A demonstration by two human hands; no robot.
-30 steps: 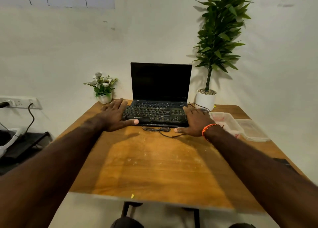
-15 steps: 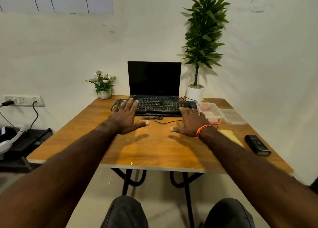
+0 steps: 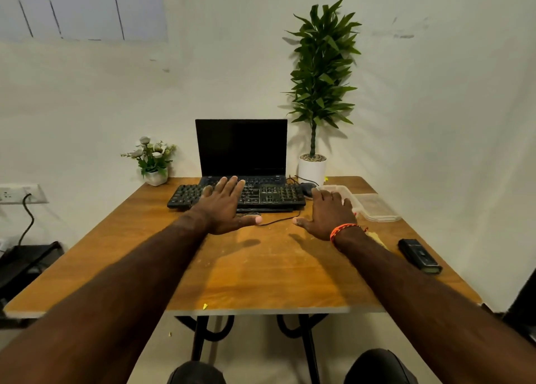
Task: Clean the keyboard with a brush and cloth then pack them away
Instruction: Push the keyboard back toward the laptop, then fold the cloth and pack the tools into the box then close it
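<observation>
A clear box (image 3: 343,193) is sitting beside the keyboard (image 3: 269,195), contents unclear; left hand (image 3: 224,206) and right hand (image 3: 329,214) are hovering flat, fingers spread, holding nothing.

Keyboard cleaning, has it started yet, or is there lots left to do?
Nothing looks done yet. The left hand and right hand are flat, open and empty, stretched out toward the keyboard. No brush can be made out; something yellowish, maybe the cloth, lies beside the right wrist. Brushing, wiping and packing away are all left.

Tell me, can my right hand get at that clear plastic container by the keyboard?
Probably yes. The right hand, fingers straight and empty, hovers right beside the open plastic container, with nothing between them.
</observation>
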